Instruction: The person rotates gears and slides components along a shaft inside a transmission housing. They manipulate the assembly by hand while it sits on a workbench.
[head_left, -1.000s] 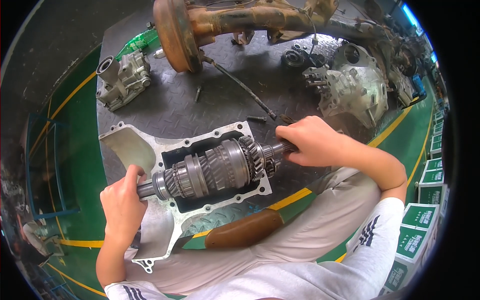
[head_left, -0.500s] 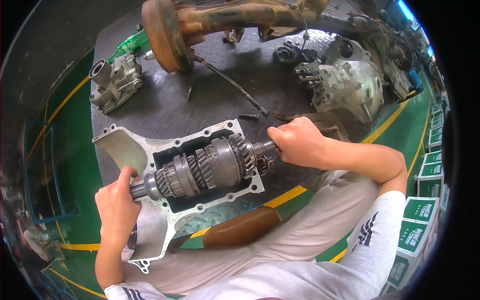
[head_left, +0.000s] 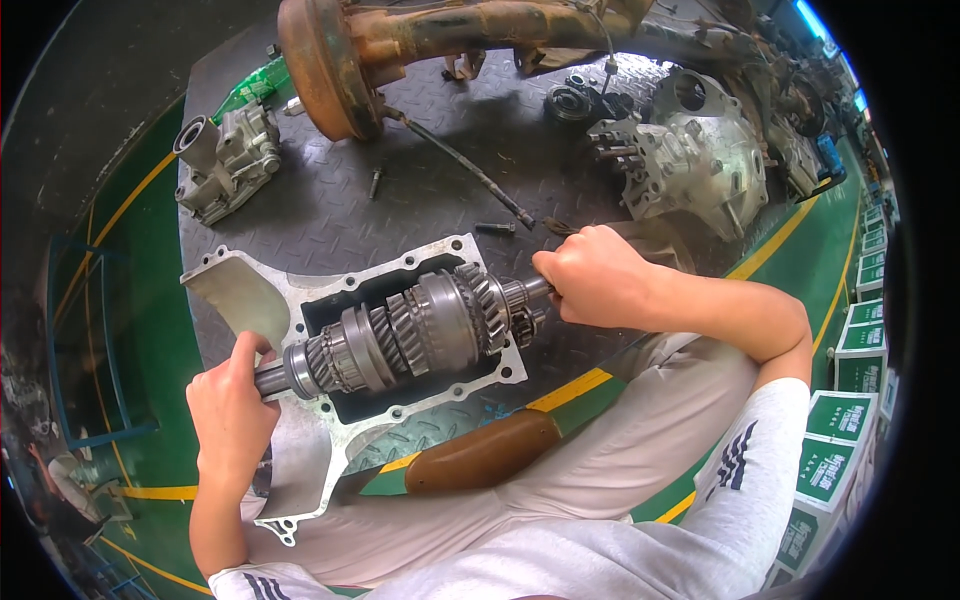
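A steel transmission gear shaft [head_left: 392,345] with several toothed gears lies lengthwise over an open cast-aluminium gearbox housing half [head_left: 348,432]. My left hand [head_left: 232,410] is closed around the shaft's left end, by a bearing ring, over the flared part of the housing. At the other end, past the housing's right rim, my right hand [head_left: 600,278] grips the thinner shaft end in a fist. A smaller gear cluster [head_left: 527,325] shows just below that end. How firmly the shaft sits in the housing I cannot tell.
On the dark tread-plate table [head_left: 300,210] stand a rusty axle with drum [head_left: 325,70], a small cast housing [head_left: 225,165] at left and a bell-shaped housing [head_left: 695,165] at right. Loose bolts [head_left: 376,184] and a rod [head_left: 465,170] lie between. A brown stool [head_left: 485,455] is below.
Both hands keep their hold on the gear shaft. The whole scene sits slightly farther left in the picture; nothing has clearly moved relative to the housing.
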